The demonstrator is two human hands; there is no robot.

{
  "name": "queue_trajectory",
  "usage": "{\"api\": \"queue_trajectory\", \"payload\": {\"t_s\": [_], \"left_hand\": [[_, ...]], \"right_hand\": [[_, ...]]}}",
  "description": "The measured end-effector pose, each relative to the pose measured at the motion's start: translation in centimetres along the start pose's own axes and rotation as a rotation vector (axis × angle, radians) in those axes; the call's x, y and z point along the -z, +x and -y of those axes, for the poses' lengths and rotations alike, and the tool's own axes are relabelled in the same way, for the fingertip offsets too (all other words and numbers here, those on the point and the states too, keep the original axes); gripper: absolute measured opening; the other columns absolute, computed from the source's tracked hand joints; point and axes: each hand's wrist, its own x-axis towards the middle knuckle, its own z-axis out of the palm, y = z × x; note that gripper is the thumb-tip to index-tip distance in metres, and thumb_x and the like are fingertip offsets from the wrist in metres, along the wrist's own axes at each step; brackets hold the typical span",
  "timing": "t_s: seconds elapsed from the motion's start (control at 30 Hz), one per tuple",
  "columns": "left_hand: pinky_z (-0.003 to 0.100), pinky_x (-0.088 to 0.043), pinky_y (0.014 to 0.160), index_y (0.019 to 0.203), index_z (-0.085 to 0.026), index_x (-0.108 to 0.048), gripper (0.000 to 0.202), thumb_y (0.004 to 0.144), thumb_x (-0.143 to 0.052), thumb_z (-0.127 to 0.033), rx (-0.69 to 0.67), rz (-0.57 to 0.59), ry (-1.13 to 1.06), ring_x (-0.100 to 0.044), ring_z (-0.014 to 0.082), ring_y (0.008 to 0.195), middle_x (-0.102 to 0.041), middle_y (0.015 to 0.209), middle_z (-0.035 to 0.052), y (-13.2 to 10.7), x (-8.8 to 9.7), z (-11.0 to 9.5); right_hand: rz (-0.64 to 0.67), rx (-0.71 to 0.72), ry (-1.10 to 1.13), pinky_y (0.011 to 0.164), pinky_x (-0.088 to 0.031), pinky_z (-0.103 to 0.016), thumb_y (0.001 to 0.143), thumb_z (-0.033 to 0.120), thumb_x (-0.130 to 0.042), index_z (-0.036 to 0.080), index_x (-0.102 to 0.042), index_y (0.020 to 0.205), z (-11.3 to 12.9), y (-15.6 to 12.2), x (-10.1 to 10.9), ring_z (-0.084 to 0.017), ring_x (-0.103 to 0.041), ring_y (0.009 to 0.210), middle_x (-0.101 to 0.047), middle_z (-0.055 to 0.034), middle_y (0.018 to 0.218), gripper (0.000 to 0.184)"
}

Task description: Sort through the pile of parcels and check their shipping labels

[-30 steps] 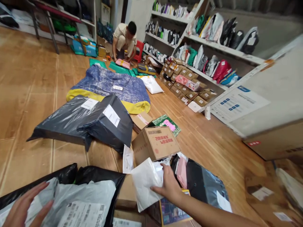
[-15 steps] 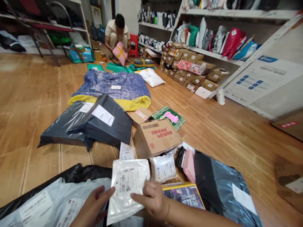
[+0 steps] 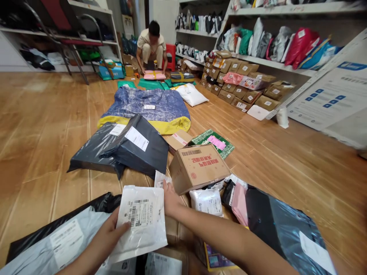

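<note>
My left hand (image 3: pixel 110 233) grips a flat white mailer (image 3: pixel 142 223) with a barcode label, holding it up by its left edge. My right hand (image 3: pixel 170 198) reaches forward past the mailer's right edge, fingers bent onto a small white packet (image 3: pixel 161 178) lying beside a brown cardboard box (image 3: pixel 197 168) with red print. Whether the right hand has closed on that packet is hidden. A second small white packet (image 3: pixel 207 201) lies just right of my right forearm.
Black poly bags (image 3: pixel 126 149) and a blue and yellow sack (image 3: pixel 151 109) lie ahead on the wooden floor. A grey bag (image 3: pixel 61 244) sits at lower left, a dark bag (image 3: pixel 282 225) at lower right. A person (image 3: pixel 151 44) crouches by far shelves stacked with parcels and boxes (image 3: pixel 243 88).
My right hand let go of the white mailer and reached forward toward the packet by the box. My left hand now holds the mailer alone, shifted left. The far person laid a pink parcel down.
</note>
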Motion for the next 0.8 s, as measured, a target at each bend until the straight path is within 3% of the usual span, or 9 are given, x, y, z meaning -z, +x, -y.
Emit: {"api": "queue_trajectory", "payload": {"t_s": [0.13, 0.23, 0.3, 0.4, 0.47, 0.53, 0.57, 0.7, 0.8], "left_hand": [[0.043, -0.027, 0.116, 0.141, -0.015, -0.029, 0.085, 0.067, -0.066, -0.037, -0.074, 0.027, 0.106, -0.042, 0.0298, 0.133, -0.046, 0.143, 0.014, -1.4, 0.5, -0.8], [0.044, -0.017, 0.119, 0.15, -0.025, -0.008, 0.094, 0.071, -0.059, -0.034, -0.131, 0.006, 0.145, -0.032, 0.0255, 0.14, -0.03, 0.155, 0.0062, -2.0, 1.1, -0.4], [0.044, -0.013, 0.12, 0.149, -0.029, -0.018, 0.087, 0.07, -0.056, -0.034, -0.155, 0.02, 0.185, -0.03, 0.0251, 0.141, -0.03, 0.155, 0.0016, -2.1, 1.6, 0.2], [0.036, -0.023, 0.116, 0.125, -0.019, -0.057, 0.066, 0.061, -0.055, -0.033, -0.101, 0.1, 0.249, -0.04, 0.0273, 0.134, -0.053, 0.139, 0.0061, -1.9, 2.1, 1.1], [0.032, -0.045, 0.092, 0.122, -0.014, -0.057, 0.066, 0.059, -0.054, -0.034, 0.064, 0.156, 0.162, -0.062, 0.0254, 0.103, -0.07, 0.109, 0.0086, -1.9, 2.1, 1.1], [0.025, -0.043, 0.059, 0.132, -0.013, -0.046, 0.077, 0.057, -0.054, -0.032, 0.229, 0.176, 0.015, -0.06, 0.0173, 0.062, -0.073, 0.079, 0.0038, -2.0, 1.9, 0.8], [0.023, -0.037, 0.053, 0.135, -0.013, -0.042, 0.082, 0.056, -0.055, -0.03, 0.282, 0.176, -0.047, -0.054, 0.014, 0.052, -0.071, 0.071, 0.0013, -2.1, 1.7, 0.6], [0.022, -0.037, 0.052, 0.13, -0.013, -0.048, 0.083, 0.05, -0.061, -0.027, 0.274, 0.114, -0.125, -0.053, 0.0128, 0.052, -0.072, 0.075, 0.0024, -2.4, 1.2, -0.4], [0.024, -0.046, 0.066, 0.116, -0.015, -0.063, 0.065, 0.056, -0.073, -0.039, 0.198, 0.138, -0.154, -0.063, 0.018, 0.072, -0.073, 0.086, 0.0047, -2.8, 0.8, -1.2]], "right_hand": [[0.025, 0.009, -0.014, 0.084, -0.051, -0.043, 0.073, 0.009, -0.055, 0.006, -0.049, 0.13, -1.2, 1.0, -0.9, -0.034, -0.061, 0.105, -0.059, -0.0215, 0.12, 0.057], [-0.061, 0.103, -0.006, 0.089, -0.049, -0.041, 0.079, 0.01, -0.049, 0.011, -0.064, 0.11, -3.3, 0.9, -0.5, -0.03, -0.06, 0.106, -0.064, -0.0164, 0.112, 0.035], [-0.135, 0.18, 0.018, 0.095, -0.046, -0.036, 0.084, 0.012, -0.045, 0.016, -0.062, 0.118, -4.2, 0.1, -0.1, -0.025, -0.057, 0.112, -0.064, -0.0121, 0.114, 0.039], [-0.389, 0.499, 0.113, 0.093, -0.048, -0.029, 0.09, 0.017, -0.043, 0.022, -0.057, 0.128, -5.0, -2.2, 0.1, -0.018, -0.058, 0.109, -0.062, -0.0094, 0.118, 0.041], [-0.583, 0.789, 0.162, 0.088, -0.051, -0.028, 0.091, 0.02, -0.046, 0.023, -0.057, 0.129, -5.2, -3.9, 0.0, -0.017, -0.06, 0.106, -0.062, -0.01, 0.117, 0.04], [-0.693, 0.96, 0.17, 0.084, -0.052, -0.028, 0.091, 0.018, -0.049, 0.026, -0.055, 0.129, -5.3, -5.2, 0.1, -0.017, -0.061, 0.104, -0.063, -0.0092, 0.115, 0.039], [-0.719, 0.998, 0.164, 0.083, -0.052, -0.027, 0.091, 0.018, -0.051, 0.026, -0.055, 0.129, -5.3, -5.7, 0.3, -0.016, -0.061, 0.103, -0.063, -0.009, 0.113, 0.039], [-0.756, 1.098, 0.142, 0.073, -0.051, -0.028, 0.092, 0.018, -0.048, 0.019, -0.056, 0.124, -4.8, -6.4, 1.8, -0.016, -0.061, 0.091, -0.066, -0.0098, 0.102, 0.032], [-0.736, 1.184, 0.061, 0.052, -0.038, -0.029, 0.095, 0.027, -0.042, 0.014, -0.056, 0.117, -3.4, -7.3, 2.6, -0.016, -0.05, 0.061, -0.063, -0.0041, 0.071, 0.03]]}}
